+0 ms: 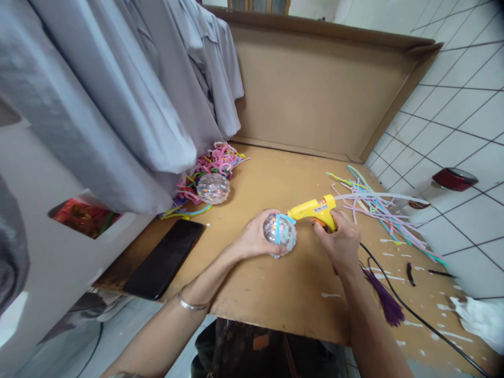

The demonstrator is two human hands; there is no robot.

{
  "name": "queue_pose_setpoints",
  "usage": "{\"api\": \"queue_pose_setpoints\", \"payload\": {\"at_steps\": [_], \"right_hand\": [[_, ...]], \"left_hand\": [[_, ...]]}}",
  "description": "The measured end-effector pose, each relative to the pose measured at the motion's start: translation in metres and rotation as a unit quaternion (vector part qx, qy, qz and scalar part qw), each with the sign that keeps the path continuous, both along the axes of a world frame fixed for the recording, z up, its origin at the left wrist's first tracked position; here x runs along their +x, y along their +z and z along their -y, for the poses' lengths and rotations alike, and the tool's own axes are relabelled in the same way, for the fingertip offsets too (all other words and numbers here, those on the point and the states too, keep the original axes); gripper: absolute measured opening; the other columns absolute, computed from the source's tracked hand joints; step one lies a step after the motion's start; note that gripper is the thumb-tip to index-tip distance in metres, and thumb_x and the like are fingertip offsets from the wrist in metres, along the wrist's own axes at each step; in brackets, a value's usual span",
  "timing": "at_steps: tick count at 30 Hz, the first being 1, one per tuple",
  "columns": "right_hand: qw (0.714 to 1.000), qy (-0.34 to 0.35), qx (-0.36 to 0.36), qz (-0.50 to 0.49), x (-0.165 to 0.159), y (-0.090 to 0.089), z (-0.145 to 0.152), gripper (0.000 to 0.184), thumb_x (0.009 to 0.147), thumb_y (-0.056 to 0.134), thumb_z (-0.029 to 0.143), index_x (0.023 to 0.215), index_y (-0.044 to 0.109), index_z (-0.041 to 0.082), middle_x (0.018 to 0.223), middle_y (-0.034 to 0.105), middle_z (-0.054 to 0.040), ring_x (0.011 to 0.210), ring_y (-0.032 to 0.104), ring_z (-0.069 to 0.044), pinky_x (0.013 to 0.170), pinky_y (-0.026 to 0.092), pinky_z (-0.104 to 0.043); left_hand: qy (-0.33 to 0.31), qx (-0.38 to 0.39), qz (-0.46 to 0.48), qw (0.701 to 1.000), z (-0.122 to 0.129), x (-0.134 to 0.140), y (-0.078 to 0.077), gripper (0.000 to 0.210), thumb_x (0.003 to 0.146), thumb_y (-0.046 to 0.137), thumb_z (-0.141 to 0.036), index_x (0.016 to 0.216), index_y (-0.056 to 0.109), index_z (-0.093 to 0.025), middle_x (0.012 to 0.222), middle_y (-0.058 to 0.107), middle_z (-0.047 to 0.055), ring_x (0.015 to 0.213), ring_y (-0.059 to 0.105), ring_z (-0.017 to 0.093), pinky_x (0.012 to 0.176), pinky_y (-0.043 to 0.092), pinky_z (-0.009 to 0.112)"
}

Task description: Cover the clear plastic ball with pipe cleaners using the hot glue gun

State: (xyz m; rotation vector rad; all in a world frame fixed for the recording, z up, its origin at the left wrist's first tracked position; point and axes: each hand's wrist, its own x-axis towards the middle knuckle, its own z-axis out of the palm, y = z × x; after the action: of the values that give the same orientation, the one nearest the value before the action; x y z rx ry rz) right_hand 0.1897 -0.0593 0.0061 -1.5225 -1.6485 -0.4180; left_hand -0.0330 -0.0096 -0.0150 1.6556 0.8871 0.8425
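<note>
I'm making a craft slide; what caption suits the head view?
Left hand holds a clear ball; right hand points a yellow glue gun at it.

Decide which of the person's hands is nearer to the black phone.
Left. The left hand holds the clear ball, to the right of the black phone; the right hand holds the yellow glue gun, farther right.

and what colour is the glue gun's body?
Bright yellow: the glue gun, held in the right hand, shows best in the head view.
</note>
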Motion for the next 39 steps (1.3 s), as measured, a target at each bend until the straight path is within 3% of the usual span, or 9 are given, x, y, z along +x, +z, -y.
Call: {"api": "queue_pose_setpoints", "payload": {"at_steps": [39], "right_hand": [[0.999,0.009,-0.027,-0.047,0.0005,0.0003,-0.0026,0.025,0.079,0.058,0.031,0.064,0.038,0.025,0.063,0.047,0.0031,0.059,0.043,-0.015,0.059,0.033,-0.028]], "left_hand": [[-0.013,0.009,0.001,1.000,-0.0004,-0.0020,-0.0001,0.085,0.047,0.089,-0.024,0.125,0.056,-0.019,0.110,0.066,0.005,0.098,0.064,0.024,0.093,0.052,0.042]]}}
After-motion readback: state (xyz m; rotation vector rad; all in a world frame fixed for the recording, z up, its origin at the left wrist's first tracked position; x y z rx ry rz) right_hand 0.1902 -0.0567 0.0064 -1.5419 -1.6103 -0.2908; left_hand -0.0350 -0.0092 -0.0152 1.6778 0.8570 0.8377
